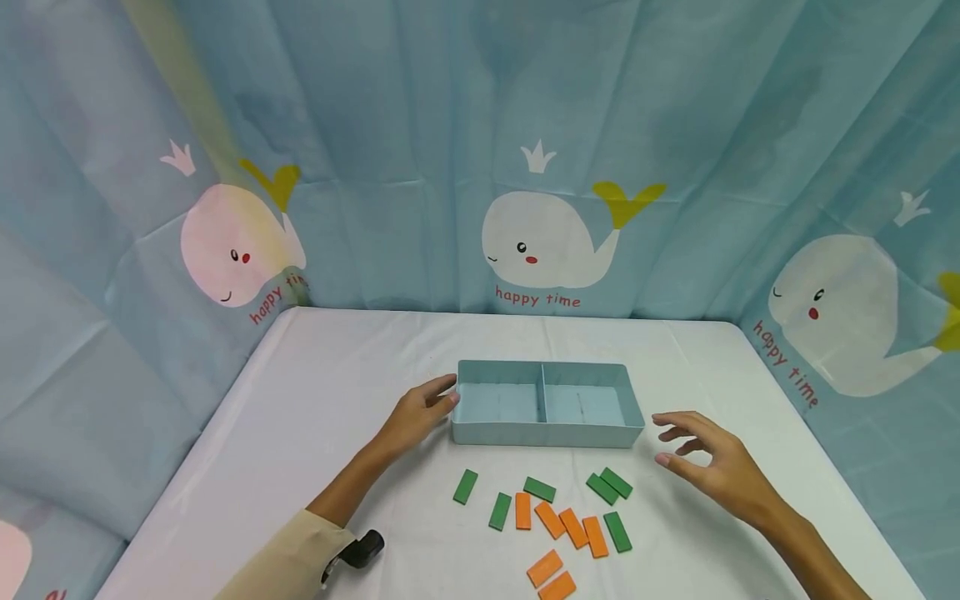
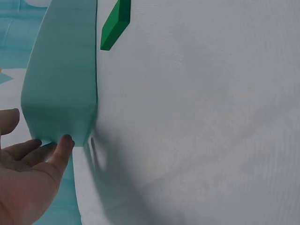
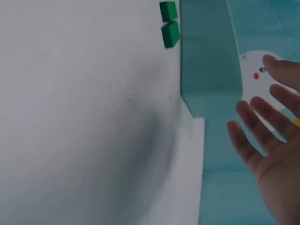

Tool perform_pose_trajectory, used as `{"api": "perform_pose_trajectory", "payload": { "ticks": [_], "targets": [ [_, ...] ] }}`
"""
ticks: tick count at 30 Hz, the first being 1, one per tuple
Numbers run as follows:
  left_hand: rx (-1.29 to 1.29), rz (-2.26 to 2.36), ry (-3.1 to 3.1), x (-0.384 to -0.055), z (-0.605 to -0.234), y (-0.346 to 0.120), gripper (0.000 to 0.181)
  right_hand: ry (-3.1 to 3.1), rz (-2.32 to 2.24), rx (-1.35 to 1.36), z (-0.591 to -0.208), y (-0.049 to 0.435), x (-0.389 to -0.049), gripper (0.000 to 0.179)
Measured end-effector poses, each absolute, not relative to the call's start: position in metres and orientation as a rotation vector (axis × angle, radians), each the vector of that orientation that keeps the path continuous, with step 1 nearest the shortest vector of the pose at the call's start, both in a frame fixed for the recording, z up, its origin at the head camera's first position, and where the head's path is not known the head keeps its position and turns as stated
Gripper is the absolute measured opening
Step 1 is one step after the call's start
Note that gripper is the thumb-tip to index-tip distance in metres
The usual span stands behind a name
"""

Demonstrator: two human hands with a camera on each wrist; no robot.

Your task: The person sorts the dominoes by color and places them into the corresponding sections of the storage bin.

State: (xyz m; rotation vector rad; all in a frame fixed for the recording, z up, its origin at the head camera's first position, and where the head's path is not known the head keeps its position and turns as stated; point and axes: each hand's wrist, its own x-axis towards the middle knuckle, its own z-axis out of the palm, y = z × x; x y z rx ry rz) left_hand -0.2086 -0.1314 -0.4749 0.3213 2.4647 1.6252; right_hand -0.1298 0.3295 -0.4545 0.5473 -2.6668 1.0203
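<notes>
A blue-grey box (image 1: 504, 434) with two compartments stands on the white table, and both compartments look bare inside. At its left end is my left hand (image 1: 417, 414), fingertips against the end wall in the left wrist view, fingers loosely extended and not curled round it. My right hand (image 1: 708, 462) hovers off the box's right end with fingers spread; the right wrist view shows a gap between fingertips and box. In front of the box lie several green blocks (image 1: 466, 487) and several orange blocks (image 1: 550, 520), flat and rectangular, untouched by either hand.
The white tablecloth (image 1: 360, 358) covers the table, whose back edge meets a blue curtain (image 1: 390, 242) printed with whales. Blue cloth also hangs along the left and right sides. A black strap or device (image 1: 363, 550) sits at the left wrist by the beige sleeve (image 1: 292, 557).
</notes>
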Motion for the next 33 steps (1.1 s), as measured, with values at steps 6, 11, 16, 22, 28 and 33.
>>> {"api": "perform_pose_trajectory", "payload": {
  "ticks": [6,11,16,22,28,33],
  "targets": [
    [0.283,1.630,2.465,-0.206,-0.479,-0.126,0.058,-2.716,1.140,0.702,-0.464,0.322,-0.123,0.051],
    [0.295,1.628,2.465,-0.207,-0.481,-0.123,0.058,-2.754,1.281,0.747,-0.474,0.319,-0.122,0.050],
    [0.315,1.665,2.435,-0.208,-0.482,-0.123,0.057,-2.810,1.437,0.722,-0.479,0.319,-0.123,0.048],
    [0.314,1.676,2.422,-0.209,-0.484,-0.122,0.057,-2.868,1.512,0.739,-0.483,0.318,-0.129,0.049],
    [0.341,1.703,2.382,-0.210,-0.485,-0.121,0.057,-2.933,1.522,0.736,-0.484,0.314,-0.134,0.051],
    [0.334,1.700,2.373,-0.210,-0.486,-0.121,0.057,-2.972,1.537,0.766,-0.487,0.311,-0.138,0.054]
  ]
}}
